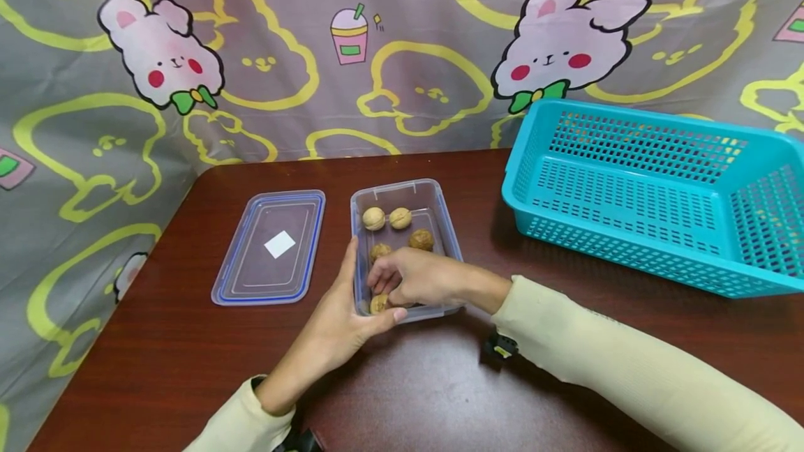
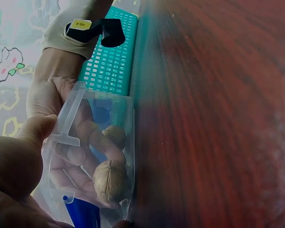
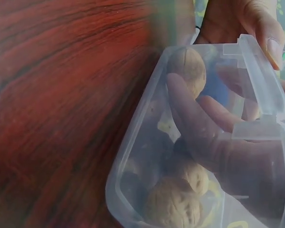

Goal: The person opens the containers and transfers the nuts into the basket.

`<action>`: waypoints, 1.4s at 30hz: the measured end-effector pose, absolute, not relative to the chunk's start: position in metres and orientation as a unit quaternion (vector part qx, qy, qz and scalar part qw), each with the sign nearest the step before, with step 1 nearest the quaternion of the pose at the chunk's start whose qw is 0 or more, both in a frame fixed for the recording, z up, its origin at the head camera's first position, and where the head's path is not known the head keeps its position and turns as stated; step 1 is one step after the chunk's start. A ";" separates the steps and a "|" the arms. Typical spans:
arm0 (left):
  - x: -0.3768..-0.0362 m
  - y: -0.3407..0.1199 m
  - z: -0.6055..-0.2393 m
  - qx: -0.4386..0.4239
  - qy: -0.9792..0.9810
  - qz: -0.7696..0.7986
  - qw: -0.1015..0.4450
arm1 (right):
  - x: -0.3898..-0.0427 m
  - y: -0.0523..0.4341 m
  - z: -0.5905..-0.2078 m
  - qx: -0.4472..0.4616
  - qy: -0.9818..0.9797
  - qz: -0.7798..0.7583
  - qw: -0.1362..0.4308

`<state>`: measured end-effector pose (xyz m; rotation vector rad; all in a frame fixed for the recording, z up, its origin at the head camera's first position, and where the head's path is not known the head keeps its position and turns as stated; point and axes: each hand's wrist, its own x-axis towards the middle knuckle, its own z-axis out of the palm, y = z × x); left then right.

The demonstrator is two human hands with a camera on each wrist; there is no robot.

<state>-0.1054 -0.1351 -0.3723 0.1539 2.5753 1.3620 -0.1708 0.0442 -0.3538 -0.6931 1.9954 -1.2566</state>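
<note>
A clear plastic container stands on the table with several walnuts in it. My left hand grips its near left corner, thumb over the front rim and fingers along the left wall. My right hand reaches inside from the right with loosely bent fingers. Its thumb overlaps the walnut in the near left corner, and a gap shows between thumb and fingers. Through the wall in the right wrist view, the thumb tip lies right against this walnut. Two lighter walnuts sit at the far end, with darker ones nearer.
Left of the container, a clear lid with a blue seal and a white square label lies flat. A turquoise perforated basket stands at the right. Behind the table hangs a printed curtain.
</note>
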 end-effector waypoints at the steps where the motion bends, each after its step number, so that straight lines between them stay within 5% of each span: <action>1: -0.105 -0.135 -0.372 0.053 0.878 0.462 0.111 | -0.171 0.044 -0.354 -0.260 0.761 -0.488 0.339; 19: -0.106 -0.136 -0.372 0.062 0.876 0.465 0.110 | -0.172 0.045 -0.359 -0.215 0.699 -0.563 0.385; 42: -0.105 -0.137 -0.372 0.079 0.864 0.486 0.105 | -0.177 0.069 -0.319 -0.224 0.749 -0.544 0.304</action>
